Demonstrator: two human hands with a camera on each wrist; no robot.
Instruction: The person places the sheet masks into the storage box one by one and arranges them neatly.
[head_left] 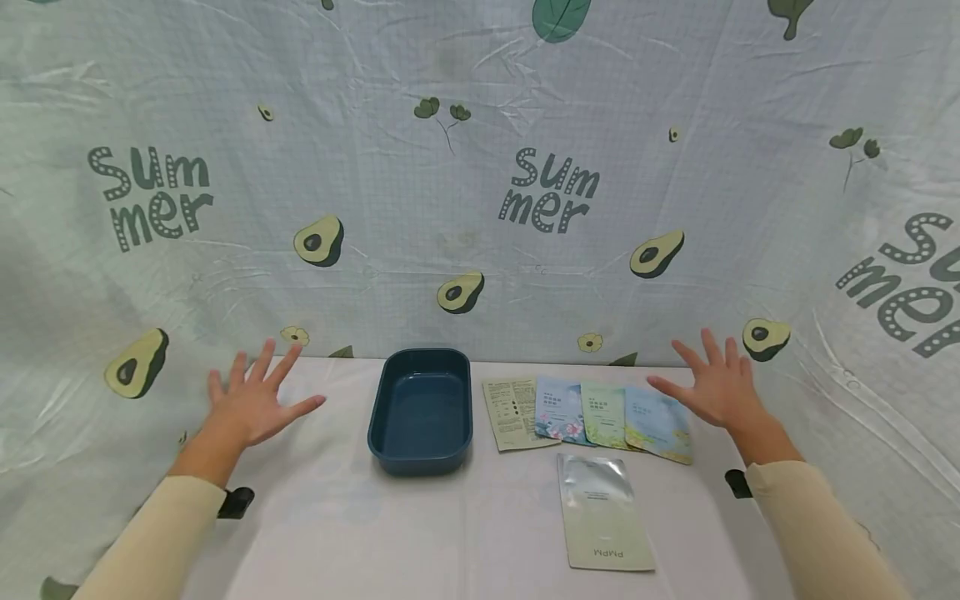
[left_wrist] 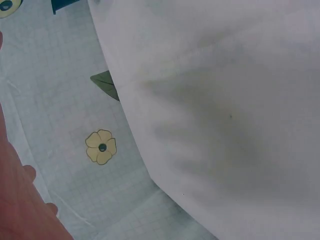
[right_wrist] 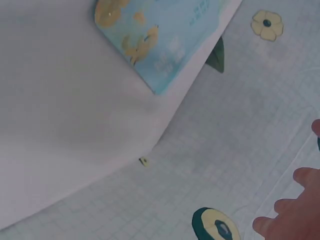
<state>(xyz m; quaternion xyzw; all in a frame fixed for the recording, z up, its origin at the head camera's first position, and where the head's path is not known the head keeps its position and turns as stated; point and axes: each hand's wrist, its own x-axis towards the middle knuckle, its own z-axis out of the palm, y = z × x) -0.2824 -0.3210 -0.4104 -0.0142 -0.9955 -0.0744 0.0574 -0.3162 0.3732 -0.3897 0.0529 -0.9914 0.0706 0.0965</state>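
Observation:
With fingers spread, my left hand (head_left: 251, 406) is held above the left side of the table, touching nothing. My right hand (head_left: 722, 389) is likewise spread, just right of a fanned row of flat packets. That row has a blue packet with yellow flowers (head_left: 660, 423), a green packet (head_left: 604, 415), a blue packet with pink flowers (head_left: 559, 408) and a printed cream packet or sheet (head_left: 517, 414). Nearer the front lies a silver-and-cream pouch (head_left: 606, 517) marked PMPM. In the right wrist view, the yellow-flowered packet (right_wrist: 165, 40) shows near the table's edge.
A dark blue rectangular tray (head_left: 422, 468) with raised walls stands left of the packets, near the back edge of the white table (head_left: 360, 542). Behind and beside the table hangs a pale cloth (head_left: 390, 192) printed with avocados and lettering.

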